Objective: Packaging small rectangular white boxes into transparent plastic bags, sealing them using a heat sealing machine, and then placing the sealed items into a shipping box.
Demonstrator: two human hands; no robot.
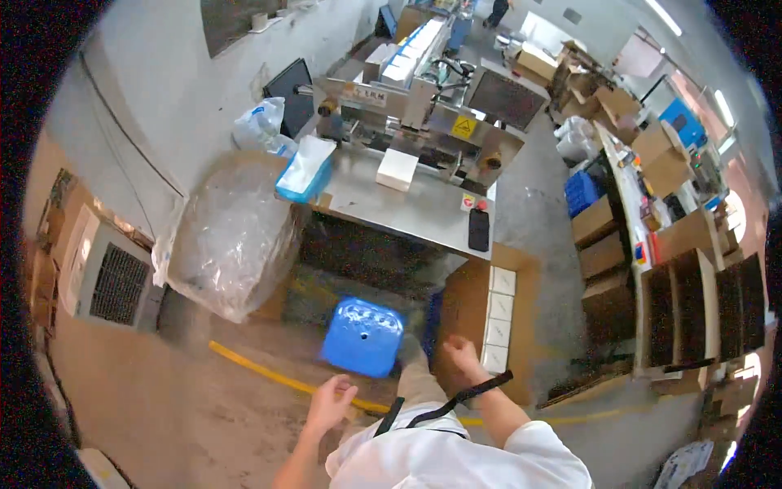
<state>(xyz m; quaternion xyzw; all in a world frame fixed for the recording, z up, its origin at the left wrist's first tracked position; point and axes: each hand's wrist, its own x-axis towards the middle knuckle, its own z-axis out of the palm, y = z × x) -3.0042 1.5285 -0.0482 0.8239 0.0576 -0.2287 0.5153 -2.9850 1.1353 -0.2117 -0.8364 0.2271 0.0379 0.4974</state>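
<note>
While the person is standing over the blue plastic stool [363, 335], both hands are hanging empty above the floor, so the risks lie in what surrounds them. Starting at the far left, a grey vented unit [110, 279] is sitting against the wall, and beside it a big clear plastic bag [232, 236] is bulging out toward the walkway; a foot catching its loose skin could drag it over. The left hand [330, 403] is hovering just below the stool's near edge, fingers loosely curled and gripping nothing. A yellow floor line [252, 368] is running under it, marking a lane that the stool is partly crossing, which could trip anyone passing. The right hand [461, 356] is floating, half open and also empty, between the stool and an open cardboard carton [521, 269] with white packs [498, 318] lined inside; a careless swing could knock that row askew. Farther up, a black phone [479, 229] is lying near the corner of the steel tabletop [391, 204] by the packing machine [423, 106], where a nudge could be sending it to the floor.
</note>
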